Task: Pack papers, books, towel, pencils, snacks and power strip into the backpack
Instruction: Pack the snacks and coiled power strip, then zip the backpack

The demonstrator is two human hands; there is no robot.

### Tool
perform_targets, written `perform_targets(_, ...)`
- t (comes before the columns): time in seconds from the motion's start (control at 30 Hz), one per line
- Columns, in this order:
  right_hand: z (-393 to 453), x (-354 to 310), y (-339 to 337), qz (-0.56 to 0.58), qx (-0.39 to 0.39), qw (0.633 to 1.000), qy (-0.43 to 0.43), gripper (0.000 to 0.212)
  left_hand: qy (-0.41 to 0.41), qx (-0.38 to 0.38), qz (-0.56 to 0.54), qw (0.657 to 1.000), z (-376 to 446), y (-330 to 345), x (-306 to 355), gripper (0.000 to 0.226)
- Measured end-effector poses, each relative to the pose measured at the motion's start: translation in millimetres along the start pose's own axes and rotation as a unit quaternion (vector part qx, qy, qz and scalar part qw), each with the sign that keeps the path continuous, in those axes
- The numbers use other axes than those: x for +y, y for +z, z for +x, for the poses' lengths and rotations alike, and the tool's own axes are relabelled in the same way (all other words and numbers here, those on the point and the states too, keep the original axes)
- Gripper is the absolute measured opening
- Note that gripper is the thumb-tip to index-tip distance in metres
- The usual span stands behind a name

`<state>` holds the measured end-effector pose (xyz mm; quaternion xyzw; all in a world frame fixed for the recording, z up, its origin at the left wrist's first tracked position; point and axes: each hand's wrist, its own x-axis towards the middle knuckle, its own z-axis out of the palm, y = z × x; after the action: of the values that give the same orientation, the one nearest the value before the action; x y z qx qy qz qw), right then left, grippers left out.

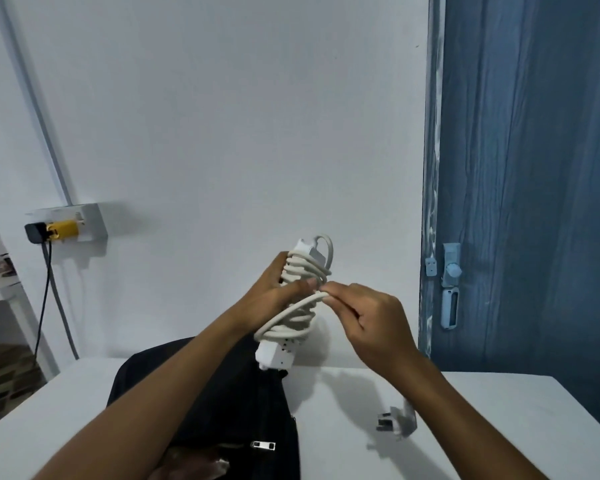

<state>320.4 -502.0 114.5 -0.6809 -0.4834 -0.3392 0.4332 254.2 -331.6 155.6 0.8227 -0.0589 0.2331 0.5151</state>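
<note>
Both hands hold the white power strip (pixel 293 299) in the air above the far edge of the desk (pixel 343 445), tilted nearly upright. Its cord (pixel 291 315) is coiled round the body in many turns. The left hand (pixel 269 294) grips the strip's upper half, thumb pressed over the coils. The right hand (pixel 371 317) pinches a loop of cord between fingertips at the strip's middle. The plug (pixel 397 422) hangs blurred below the right forearm, over the desk's right side. The black backpack (pixel 257 410) lies on the desk beneath the left forearm, its silver zipper pull (pixel 263 445) near the front edge.
</note>
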Motion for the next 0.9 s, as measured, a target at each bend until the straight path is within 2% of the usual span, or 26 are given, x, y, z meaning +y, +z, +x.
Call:
perform_targets(0.07, 0.0, 10.9, 5.0, 0.013, 0.026, 1.0, 0.005, 0.024, -0.065, 0.008, -0.096, 0.993, 1.1, 7.1, 4.4, 0.021)
perform_targets(0.1, -1.0, 14.4, 8.9, 0.021, 0.036, 0.999, 0.008, 0.025, -0.12, 0.009, -0.18, 0.976, -0.1, 11.8, 6.7, 0.016)
perform_targets(0.17, -3.9, 17.8, 17.6, 0.054, 0.057, 0.997, 0.013, 0.031, -0.197, -0.032, -0.394, 0.897, -5.9, 24.5, 8.8, 0.023)
perform_targets(0.23, -5.0, 19.6, 23.7, 0.106, 0.083, 0.99, 0.03, 0.034, -0.212, -0.042, -0.521, 0.826, -10.3, 37.1, 12.2, 0.029)
perform_targets(0.27, -4.1, 21.0, 25.4, 0.129, 0.094, 0.986, 0.047, 0.035, -0.201, -0.029, -0.556, 0.806, -11.6, 40.5, 12.2, 0.03)
perform_targets(0.37, -8.4, 28.6, 31.8, 0.19, 0.081, 0.97, 0.125, 0.039, -0.16, 0.053, -0.623, 0.764, -8.2, 44.8, 16.6, 0.027)
perform_targets(0.47, -30.8, 31.1, 47.8, 0.176, 0.046, 0.963, 0.198, 0.03, -0.157, 0.149, -0.632, 0.744, 2.0, 42.6, 11.2, 0.016)
perform_targets(0.5, -39.7, 26.2, 54.3, 0.165, 0.024, 0.96, 0.226, 0.027, -0.165, 0.193, -0.62, 0.742, 5.0, 44.5, 9.4, 0.02)
perform_targets(0.6, -53.2, 1.2, 68.8, 0.152, -0.091, 0.939, 0.294, 0.038, -0.18, 0.339, -0.585, 0.714, 16.4, 52.9, 5.8, 0.061)
perform_targets(0.63, -53.3, -8.2, 70.5, 0.152, -0.134, 0.929, 0.309, 0.042, -0.184, 0.394, -0.541, 0.72, 18.6, 56.7, 4.0, 0.067)
perform_targets(0.7, -50.7, -21.5, 71.6, 0.17, -0.196, 0.905, 0.337, 0.037, -0.191, 0.458, -0.404, 0.768, 20.3, 62.6, -3.2, 0.072)
perform_targets(0.77, -49.2, -31.7, 65.9, 0.174, -0.23, 0.889, 0.355, 0.023, -0.182, 0.432, -0.316, 0.824, 15.7, 63.9, -10.1, 0.075)
perform_targets(0.83, -49.2, -36.9, 59.5, 0.147, -0.249, 0.895, 0.338, 0.014, -0.169, 0.372, -0.222, 0.885, 11.7, 58.7, -22.1, 0.075)
perform_targets(0.9, -47.0, -42.9, 48.2, 0.114, -0.262, 0.909, 0.303, 0.016, -0.16, 0.31, -0.085, 0.933, 6.9, 51.8, -30.8, 0.075)
